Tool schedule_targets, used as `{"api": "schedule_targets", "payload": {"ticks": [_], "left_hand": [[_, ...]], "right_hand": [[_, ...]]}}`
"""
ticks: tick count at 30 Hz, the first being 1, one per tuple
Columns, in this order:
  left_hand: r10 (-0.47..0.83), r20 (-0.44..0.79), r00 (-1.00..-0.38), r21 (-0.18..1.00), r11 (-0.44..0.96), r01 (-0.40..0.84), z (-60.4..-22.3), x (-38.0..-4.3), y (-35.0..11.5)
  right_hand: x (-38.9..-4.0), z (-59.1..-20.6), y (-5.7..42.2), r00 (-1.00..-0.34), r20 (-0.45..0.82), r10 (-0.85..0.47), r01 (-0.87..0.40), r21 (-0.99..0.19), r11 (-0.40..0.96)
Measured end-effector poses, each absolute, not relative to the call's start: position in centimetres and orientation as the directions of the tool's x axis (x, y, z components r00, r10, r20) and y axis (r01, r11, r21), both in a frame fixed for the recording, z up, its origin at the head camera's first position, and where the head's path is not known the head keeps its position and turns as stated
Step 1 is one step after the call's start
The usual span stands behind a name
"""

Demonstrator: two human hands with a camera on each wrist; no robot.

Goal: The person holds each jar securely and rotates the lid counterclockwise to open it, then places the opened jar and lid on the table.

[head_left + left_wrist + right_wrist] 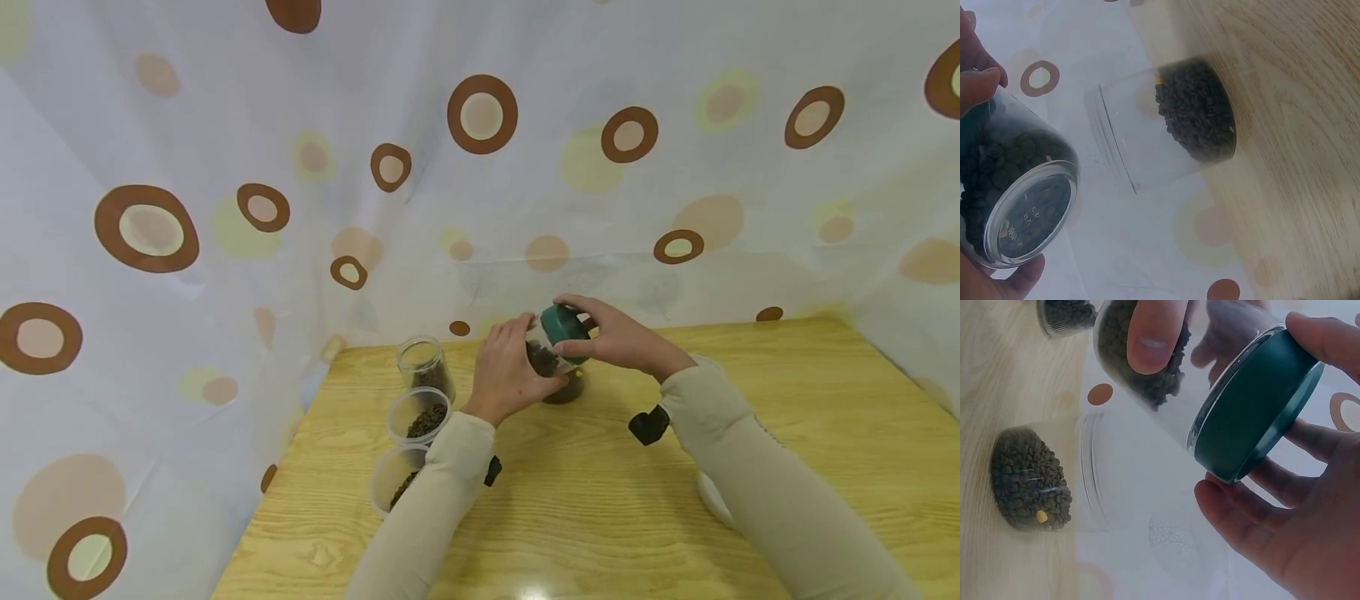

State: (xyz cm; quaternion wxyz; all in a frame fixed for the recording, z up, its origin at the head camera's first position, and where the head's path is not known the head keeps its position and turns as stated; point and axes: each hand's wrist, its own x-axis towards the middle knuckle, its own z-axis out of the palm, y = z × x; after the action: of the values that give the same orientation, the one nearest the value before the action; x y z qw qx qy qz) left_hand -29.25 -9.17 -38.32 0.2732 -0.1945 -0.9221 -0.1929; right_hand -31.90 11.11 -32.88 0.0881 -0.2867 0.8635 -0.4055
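Note:
My left hand [512, 373] grips a clear jar [1025, 140] partly filled with dark, bean-like pieces. The jar is tilted, and its green lid [1254, 409] points up to the right. Thumb and fingers of my right hand [628, 340] hold that lid by its edge; it sits on the jar's mouth. Just behind and below stands a second clear jar [1032, 481], upright and without a lid. It is about half full of similar dark pieces, with one small yellow bit [1041, 516] among them.
Along the table's left side stand an open glass jar [426, 367] and two clear plastic tubs [390, 417], all holding brown pieces. My left sleeve partly covers the nearer tub. A white object [714, 500] is mostly hidden under my right sleeve. Patterned sheeting [480, 208] borders the table [585, 517].

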Motion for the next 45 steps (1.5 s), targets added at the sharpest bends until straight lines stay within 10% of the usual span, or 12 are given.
{"api": "schedule_targets", "payload": {"ticks": [29,45], "left_hand": [[0.254,0.609,-0.751,0.152,0.892,0.425,-38.5,-28.6,-9.4],[0.299,0.628,-0.719,0.075,0.896,0.438,-38.1,-28.3,-10.2]], "right_hand": [[-30.7,-30.7,10.3,-0.911,-0.158,-0.381,-0.202,-0.635,0.745],[-30.9,-31.4,9.9,-0.845,-0.074,-0.53,-0.348,-0.676,0.649]]}}
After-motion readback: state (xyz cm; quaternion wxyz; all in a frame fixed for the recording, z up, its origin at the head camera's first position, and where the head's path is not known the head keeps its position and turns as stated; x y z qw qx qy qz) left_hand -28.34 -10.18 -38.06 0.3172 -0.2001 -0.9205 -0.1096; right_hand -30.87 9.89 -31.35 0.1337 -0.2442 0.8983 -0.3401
